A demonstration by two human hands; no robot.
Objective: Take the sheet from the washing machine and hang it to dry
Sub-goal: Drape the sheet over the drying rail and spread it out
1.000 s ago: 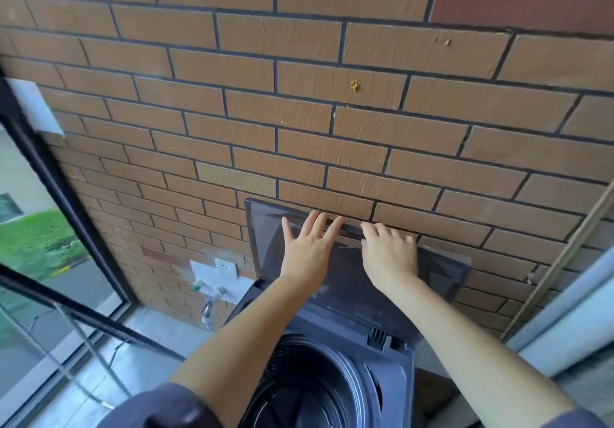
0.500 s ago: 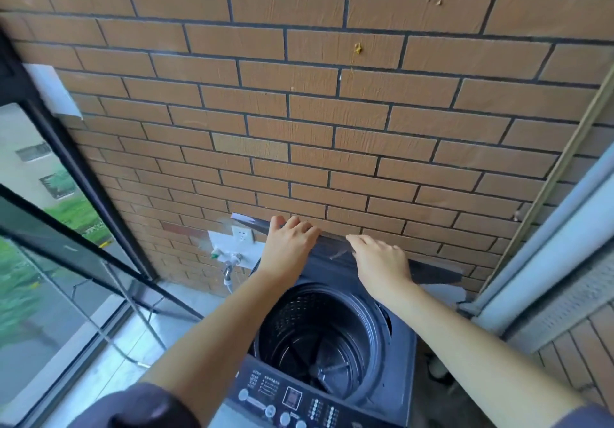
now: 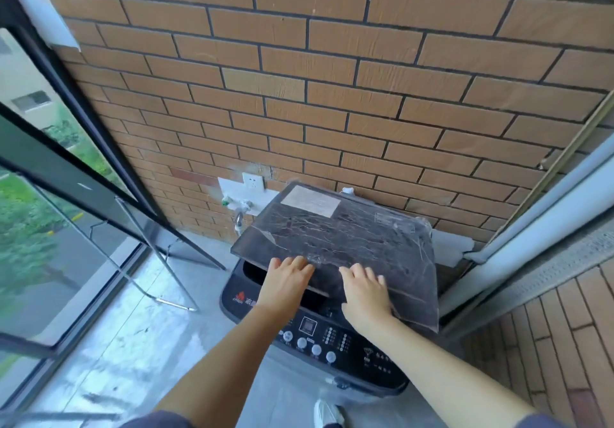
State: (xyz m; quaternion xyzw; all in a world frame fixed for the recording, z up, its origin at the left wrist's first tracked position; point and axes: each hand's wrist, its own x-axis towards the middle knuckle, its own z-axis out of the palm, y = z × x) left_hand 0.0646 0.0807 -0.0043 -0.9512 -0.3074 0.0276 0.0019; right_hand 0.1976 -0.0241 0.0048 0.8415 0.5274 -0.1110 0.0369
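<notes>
A home balcony used for laundry: a washing machine (image 3: 319, 328) against a brick wall (image 3: 332, 78), a tap (image 3: 240, 210), tall windows (image 3: 50, 211).

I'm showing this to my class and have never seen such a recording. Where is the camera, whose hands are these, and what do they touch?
The camera sits on a person's head, looking forward and down; there is no robot. The left hand and right hand rest, fingers fairly straight, on the front edge of the dark lid of the washing machine. The lid stands slightly raised. The control panel lies below, a brick wall behind. No sheet shows; neither hand holds anything.
</notes>
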